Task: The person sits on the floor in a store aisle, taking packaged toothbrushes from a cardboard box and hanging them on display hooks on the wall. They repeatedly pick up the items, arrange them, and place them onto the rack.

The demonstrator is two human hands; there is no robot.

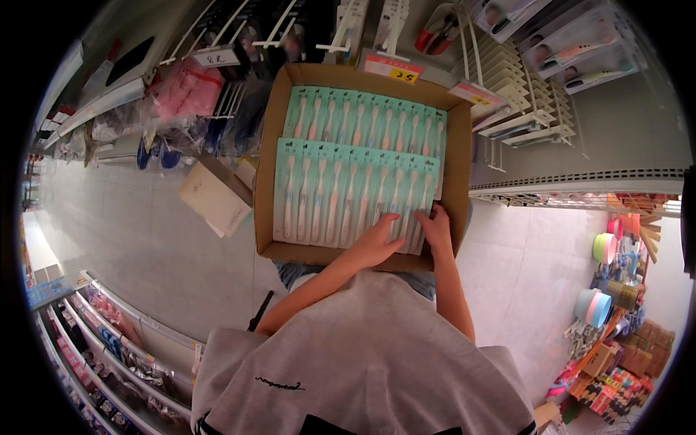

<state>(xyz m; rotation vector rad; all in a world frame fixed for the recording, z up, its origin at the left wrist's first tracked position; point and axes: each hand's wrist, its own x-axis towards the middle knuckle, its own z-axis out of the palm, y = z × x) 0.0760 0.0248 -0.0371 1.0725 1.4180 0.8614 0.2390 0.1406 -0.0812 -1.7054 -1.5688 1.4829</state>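
An open cardboard box [263,190] lies before me, holding two overlapping rows of toothbrushes in teal blister packs [331,190]. My left hand [379,239] is over the lower right part of the front row, thumb and fingers apart, at the packs' surface. At the right end of that row, my right hand [435,224] reaches in between the packs and the box wall, its thumb near the last packs. Whether its fingers grip a pack cannot be told, as they are partly hidden.
Hooks with hanging goods and price tags [392,68] line the rack behind the box. A small carton [215,196] stands on the floor at left. Shelving [147,359] runs at lower left; plastic tubs [592,308] and cardboard boxes [636,359] are at far right.
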